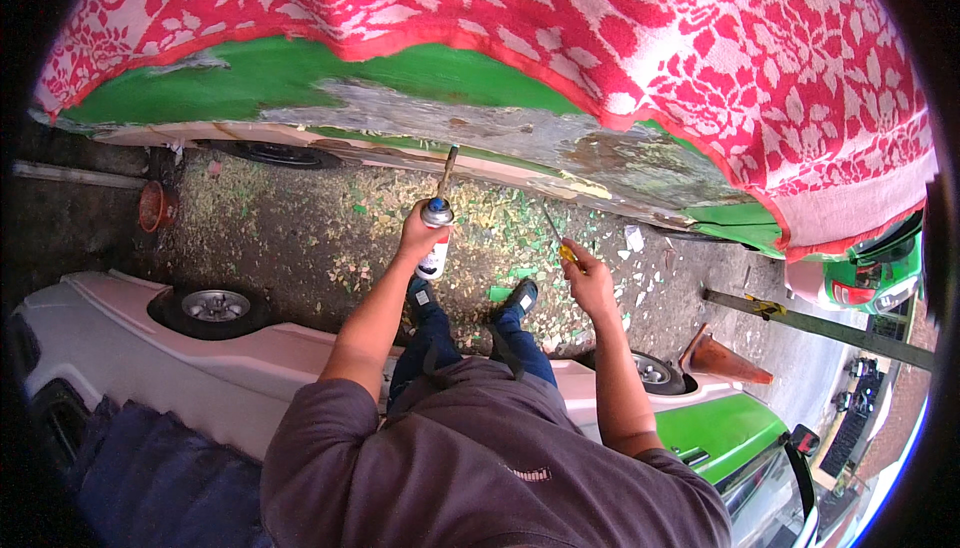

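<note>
My left hand [419, 237] is closed round a blowtorch [436, 216], a white and red gas canister with a metal burner tube pointing at the car in front. My right hand [590, 283] grips a screwdriver-like tool [566, 251] with a yellow handle and a thin metal shaft, aimed forward and apart from the car. Ahead lies the green car body [460, 73], its lower side stripped to a patchy grey and brown surface [480, 128] with ragged paint edges. Whether the torch burns, I cannot tell.
A red and white floral blanket [700, 38] covers the car's upper part. Paint flakes [300, 218] litter the ground. Behind me stands a pink and green car [250, 353]. An orange cone [722, 358] lies to the right, near a long post [820, 326]; a small orange bucket [155, 206] sits far left.
</note>
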A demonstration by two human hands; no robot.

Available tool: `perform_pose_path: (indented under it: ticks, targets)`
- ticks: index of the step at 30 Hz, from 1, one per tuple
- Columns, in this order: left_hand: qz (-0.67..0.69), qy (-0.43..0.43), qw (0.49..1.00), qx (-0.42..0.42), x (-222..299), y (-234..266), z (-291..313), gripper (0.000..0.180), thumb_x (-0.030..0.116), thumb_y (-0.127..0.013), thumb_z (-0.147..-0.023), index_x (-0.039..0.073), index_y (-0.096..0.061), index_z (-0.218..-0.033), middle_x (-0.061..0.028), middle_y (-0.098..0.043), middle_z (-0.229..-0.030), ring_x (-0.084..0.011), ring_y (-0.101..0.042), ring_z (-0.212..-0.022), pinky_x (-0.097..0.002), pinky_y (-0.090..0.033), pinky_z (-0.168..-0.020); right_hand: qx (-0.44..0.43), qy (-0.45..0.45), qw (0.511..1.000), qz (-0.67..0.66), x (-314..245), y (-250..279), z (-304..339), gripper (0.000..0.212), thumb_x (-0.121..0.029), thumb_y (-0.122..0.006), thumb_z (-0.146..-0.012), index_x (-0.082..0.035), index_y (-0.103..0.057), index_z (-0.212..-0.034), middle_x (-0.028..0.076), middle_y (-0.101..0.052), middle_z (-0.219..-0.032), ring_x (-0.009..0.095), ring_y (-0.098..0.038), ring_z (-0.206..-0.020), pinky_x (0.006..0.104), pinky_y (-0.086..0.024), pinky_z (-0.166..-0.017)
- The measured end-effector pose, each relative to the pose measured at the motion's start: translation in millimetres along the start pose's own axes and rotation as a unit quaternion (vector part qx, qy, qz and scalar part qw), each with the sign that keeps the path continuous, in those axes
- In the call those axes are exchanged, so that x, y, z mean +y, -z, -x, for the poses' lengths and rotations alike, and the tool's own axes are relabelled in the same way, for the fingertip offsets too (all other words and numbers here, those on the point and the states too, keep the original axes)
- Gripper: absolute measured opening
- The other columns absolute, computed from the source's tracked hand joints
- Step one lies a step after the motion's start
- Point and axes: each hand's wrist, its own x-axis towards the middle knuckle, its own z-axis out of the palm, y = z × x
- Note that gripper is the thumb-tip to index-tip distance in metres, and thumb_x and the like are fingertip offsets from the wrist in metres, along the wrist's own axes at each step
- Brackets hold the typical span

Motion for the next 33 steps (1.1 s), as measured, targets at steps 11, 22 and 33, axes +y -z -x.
perform_pose_path:
  ticks: [11, 22, 33]
  targets:
    - [0.008, 0.006, 0.999, -0.039, -1, -5, -2, 0.062, 0.008, -0.082, -0.067, 0.002, -0.052, -0.121, -0.0083, -0.067, -0.104, -0.0182, -0.065, -0.095, -0.0343, -0.052, -0.086, 0.033, 0.023, 0.999, 0.018, 9, -10, 1, 0.042, -0.021, -0.063, -0.091, -0.018, -0.061, -0.133, 0.007, -0.069, -0.079, 0.01, -0.057, -0.064, 0.0298, -0.049, -0.063]
    - [-0.001, -0.01, 0.998, -0.062, 14, -31, 3, 0.058, 0.008, -0.083, -0.067, 0.003, -0.054, -0.117, -0.0077, -0.067, -0.102, -0.0183, -0.064, -0.093, -0.0346, -0.052, -0.085, 0.02, -0.031, 0.999, -0.024, 15, 8, 17, 0.041, -0.022, -0.063, -0.09, -0.016, -0.062, -0.131, 0.022, -0.069, -0.109, 0.029, -0.069, -0.103, 0.0363, -0.051, -0.087]
    - [0.037, -0.011, 0.998, -0.046, 17, -44, 16, 0.057, 0.007, -0.082, -0.067, 0.001, -0.053, -0.115, -0.008, -0.067, -0.1, -0.0182, -0.065, -0.091, -0.0342, -0.052, -0.083, 0.02, -0.029, 0.999, 0.007, 17, 19, 28, 0.041, -0.023, -0.063, -0.09, -0.014, -0.062, -0.13, 0.022, -0.069, -0.108, 0.03, -0.069, -0.102, 0.0372, -0.052, -0.087]
